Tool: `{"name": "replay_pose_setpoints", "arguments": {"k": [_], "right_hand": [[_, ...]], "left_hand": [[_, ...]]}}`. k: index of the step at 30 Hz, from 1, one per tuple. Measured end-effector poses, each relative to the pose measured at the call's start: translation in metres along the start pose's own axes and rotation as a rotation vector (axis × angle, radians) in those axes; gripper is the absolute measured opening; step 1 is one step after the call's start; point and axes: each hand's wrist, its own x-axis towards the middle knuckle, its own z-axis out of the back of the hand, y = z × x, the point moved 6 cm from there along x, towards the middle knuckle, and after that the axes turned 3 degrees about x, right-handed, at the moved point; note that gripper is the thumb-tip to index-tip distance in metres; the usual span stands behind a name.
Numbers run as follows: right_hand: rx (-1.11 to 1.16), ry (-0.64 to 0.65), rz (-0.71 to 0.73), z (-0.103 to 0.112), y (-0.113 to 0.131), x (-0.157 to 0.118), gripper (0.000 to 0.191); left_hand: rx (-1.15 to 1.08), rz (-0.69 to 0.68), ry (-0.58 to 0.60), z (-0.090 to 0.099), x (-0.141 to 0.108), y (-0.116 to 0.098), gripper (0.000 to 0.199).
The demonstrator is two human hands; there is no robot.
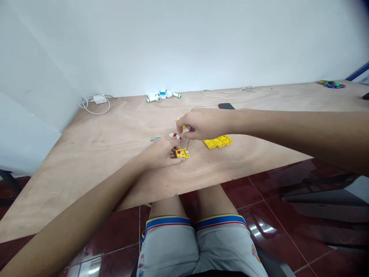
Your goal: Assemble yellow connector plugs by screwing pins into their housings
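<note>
left hand (160,154): curling downward, with its fingers touching the near side of a yellow plug (182,153); i cannot tell whether it is gripping the plug or only resting against it
right hand (203,124): clenching into a pinch, apparently grasping a thin metal pin (187,144) that is pointing down toward the yellow plug
yellow plug: lying on a plywood table (86,173) just ahead of the left hand, directly below the metal pin, with a red dot on top and metal prongs pointing toward the left hand
just ahead of the left hand: small red-and-white parts (175,135) are lying near the fingers, with a metal key (155,139) to their left
beside the right hand: a yellow strip (217,142) is lying just below the wrist
well beyond the right hand: a phone (226,106) is lying near a white cable (227,92)
well beyond the left hand: white tube fittings (163,95) are lying near the wall, and a white charger (99,99) is lying farther left
</note>
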Motion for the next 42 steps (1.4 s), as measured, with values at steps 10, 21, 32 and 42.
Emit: {"name": "replay_pose_setpoints", "arguments": {"k": [10, 21, 32, 42], "right_hand": [[0.035, -0.030, -0.007, -0.001, -0.002, -0.002, 0.024], [0.294, -0.158, -0.085, -0.014, -0.036, -0.025, 0.025], [0.696, -0.430, -0.165, -0.008, -0.082, -0.035, 0.032], [0.411, -0.609, 0.227, -0.013, -0.050, 0.007, 0.028]], "left_hand": [[-0.023, 0.011, 0.007, -0.001, -0.001, 0.002, 0.032], [0.052, -0.012, -0.020, -0.005, -0.002, 0.005, 0.030], [0.061, 0.013, 0.008, 0.000, -0.006, -0.002, 0.035], [0.065, 0.102, 0.011, 0.003, -0.008, -0.008, 0.028]]}}
